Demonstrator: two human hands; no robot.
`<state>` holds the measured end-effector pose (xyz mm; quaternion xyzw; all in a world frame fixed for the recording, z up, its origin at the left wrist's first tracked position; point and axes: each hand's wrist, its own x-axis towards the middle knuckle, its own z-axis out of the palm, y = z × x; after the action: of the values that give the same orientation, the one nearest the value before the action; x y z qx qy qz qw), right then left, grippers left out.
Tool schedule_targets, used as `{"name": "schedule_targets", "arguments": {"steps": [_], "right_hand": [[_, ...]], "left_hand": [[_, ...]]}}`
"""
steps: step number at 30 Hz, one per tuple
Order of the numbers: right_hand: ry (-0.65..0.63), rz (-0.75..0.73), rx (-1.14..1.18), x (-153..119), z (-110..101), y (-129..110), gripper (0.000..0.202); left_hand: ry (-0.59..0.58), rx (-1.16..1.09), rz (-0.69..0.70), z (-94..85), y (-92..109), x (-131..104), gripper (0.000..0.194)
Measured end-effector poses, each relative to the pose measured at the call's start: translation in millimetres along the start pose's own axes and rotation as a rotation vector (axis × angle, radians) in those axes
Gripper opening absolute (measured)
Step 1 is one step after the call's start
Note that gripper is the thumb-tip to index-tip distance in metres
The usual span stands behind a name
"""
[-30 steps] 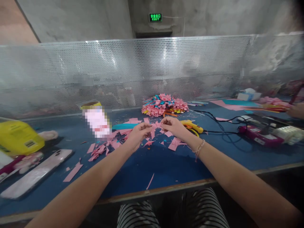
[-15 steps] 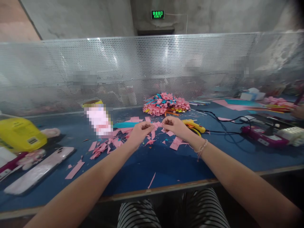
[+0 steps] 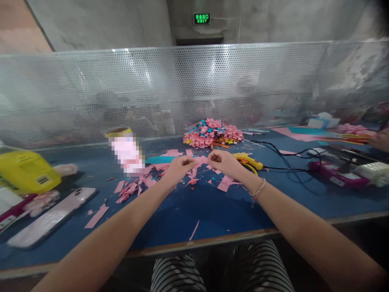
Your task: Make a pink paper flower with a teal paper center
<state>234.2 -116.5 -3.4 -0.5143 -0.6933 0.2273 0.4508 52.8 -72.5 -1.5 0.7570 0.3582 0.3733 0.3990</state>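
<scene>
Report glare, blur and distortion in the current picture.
Head view: white glare streaks the perforated metal screen; head view: the co-worker's hand at the right edge is smeared; head view: the pink paper at centre is too soft to tell its shape; head view: the right forearm looks stretched toward the corner.

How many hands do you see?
3: the left hand and right hand, near pink paper scraps in the middle, and another person's blurred hand at the far right edge. More may be hidden.
</scene>
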Motion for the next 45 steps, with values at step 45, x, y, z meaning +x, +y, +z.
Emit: {"name": "schedule_targets", "arguments": {"steps": [45], "right_hand": [[-0.025,0.084,0.077,4,3,4,0.004]], "left_hand": [[-0.007,-0.092,-0.052,3.8,-1,0,0.016]]}}
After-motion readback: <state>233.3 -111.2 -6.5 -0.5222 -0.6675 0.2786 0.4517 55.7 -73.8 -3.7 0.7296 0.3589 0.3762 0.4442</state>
